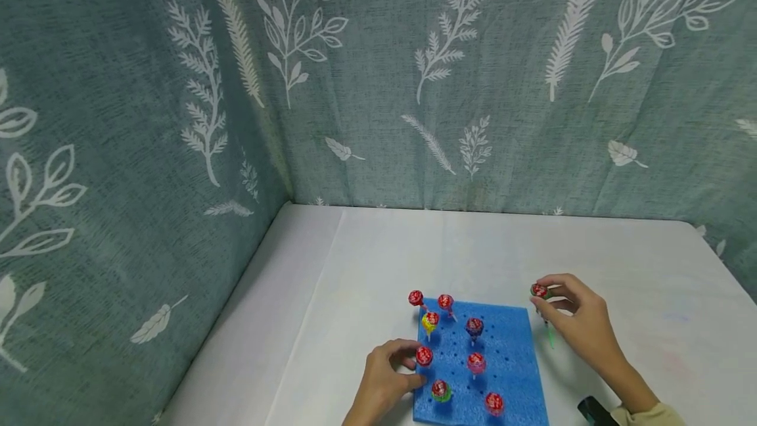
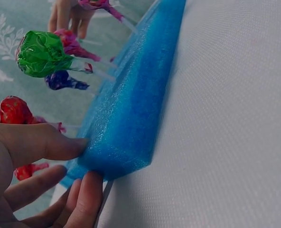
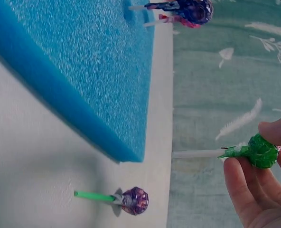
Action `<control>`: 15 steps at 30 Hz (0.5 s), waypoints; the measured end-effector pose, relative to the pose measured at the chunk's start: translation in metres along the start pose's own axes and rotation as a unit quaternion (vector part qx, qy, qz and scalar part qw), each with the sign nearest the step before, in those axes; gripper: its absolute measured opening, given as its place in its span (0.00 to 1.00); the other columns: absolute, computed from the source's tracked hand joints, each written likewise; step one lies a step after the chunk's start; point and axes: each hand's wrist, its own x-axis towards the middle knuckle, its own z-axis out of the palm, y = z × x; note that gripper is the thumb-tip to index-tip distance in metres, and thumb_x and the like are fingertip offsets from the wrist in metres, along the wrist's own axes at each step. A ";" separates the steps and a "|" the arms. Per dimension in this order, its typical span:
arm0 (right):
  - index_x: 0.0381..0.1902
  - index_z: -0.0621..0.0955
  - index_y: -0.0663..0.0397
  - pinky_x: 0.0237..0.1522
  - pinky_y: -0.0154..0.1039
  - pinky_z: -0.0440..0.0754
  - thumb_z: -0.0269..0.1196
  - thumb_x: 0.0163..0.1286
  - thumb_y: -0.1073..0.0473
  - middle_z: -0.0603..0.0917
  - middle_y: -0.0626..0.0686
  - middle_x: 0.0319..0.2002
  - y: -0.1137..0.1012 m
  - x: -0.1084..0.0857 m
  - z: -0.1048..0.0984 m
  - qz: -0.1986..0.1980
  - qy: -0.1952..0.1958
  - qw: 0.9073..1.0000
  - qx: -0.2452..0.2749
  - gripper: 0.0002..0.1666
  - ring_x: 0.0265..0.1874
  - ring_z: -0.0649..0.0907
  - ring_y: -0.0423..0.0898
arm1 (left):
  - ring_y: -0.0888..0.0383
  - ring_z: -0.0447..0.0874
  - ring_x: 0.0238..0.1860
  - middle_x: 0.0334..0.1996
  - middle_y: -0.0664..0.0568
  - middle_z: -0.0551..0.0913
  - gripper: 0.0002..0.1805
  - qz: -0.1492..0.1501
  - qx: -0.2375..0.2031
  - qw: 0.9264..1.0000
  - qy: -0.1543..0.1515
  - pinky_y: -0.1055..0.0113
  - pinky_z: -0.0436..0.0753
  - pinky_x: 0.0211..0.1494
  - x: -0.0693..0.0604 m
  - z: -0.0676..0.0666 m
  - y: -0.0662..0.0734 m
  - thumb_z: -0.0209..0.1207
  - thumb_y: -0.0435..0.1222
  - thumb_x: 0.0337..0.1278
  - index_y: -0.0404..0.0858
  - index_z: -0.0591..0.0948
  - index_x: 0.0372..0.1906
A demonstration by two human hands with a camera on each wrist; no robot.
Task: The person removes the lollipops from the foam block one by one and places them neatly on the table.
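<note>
Lit softly, seemingly from above: brightest across the white table [image 1: 349,268], darker on the left stretch of curtain [image 1: 118,84]. Shaded diffusely below the right hand [image 1: 579,317], and in small dark patches beneath the lollipops [image 1: 475,327] on the blue foam block [image 1: 514,347]. Soft in fine detail in the head view. Dimmer and greyer in the left wrist view, with faint sheen along the blue foam block. Slightly hazy in the right wrist view, with curtain blurred.

Left grip [image 1: 384,373], right grip [image 1: 584,322] apart
</note>
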 end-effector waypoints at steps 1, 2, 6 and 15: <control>0.44 0.79 0.58 0.33 0.23 0.81 0.69 0.55 0.71 0.82 0.53 0.39 0.000 0.000 -0.001 -0.001 0.000 1.000 -0.002 0.18 0.34 0.81 0.32 | 0.58 0.75 0.32 0.28 0.55 0.78 0.26 0.002 -0.005 1.000 -0.002 0.67 0.78 0.36 0.000 -0.001 0.000 0.73 0.25 0.30 0.40 0.83 0.45; 0.44 0.79 0.58 0.33 0.23 0.81 0.69 0.55 0.71 0.82 0.53 0.39 0.000 0.000 -0.002 -0.001 0.001 1.000 -0.003 0.18 0.34 0.81 0.32 | 0.58 0.75 0.32 0.28 0.55 0.79 0.26 0.006 -0.009 1.000 -0.004 0.68 0.78 0.35 0.000 -0.001 -0.001 0.73 0.25 0.29 0.40 0.83 0.44; 0.44 0.79 0.59 0.34 0.21 0.80 0.69 0.54 0.71 0.82 0.54 0.38 0.002 0.000 -0.006 -0.002 0.000 1.000 -0.012 0.19 0.34 0.81 0.31 | 0.57 0.76 0.33 0.28 0.54 0.79 0.26 0.018 -0.017 1.000 -0.008 0.71 0.78 0.32 -0.001 -0.003 -0.001 0.73 0.24 0.29 0.39 0.83 0.44; 0.44 0.80 0.56 0.34 0.19 0.78 0.69 0.56 0.67 0.82 0.53 0.38 0.006 -0.003 -0.015 0.025 0.003 0.999 -0.045 0.17 0.34 0.79 0.28 | 0.57 0.76 0.33 0.28 0.55 0.79 0.26 0.019 -0.014 1.000 -0.008 0.70 0.78 0.33 0.000 -0.002 -0.001 0.73 0.25 0.29 0.39 0.83 0.44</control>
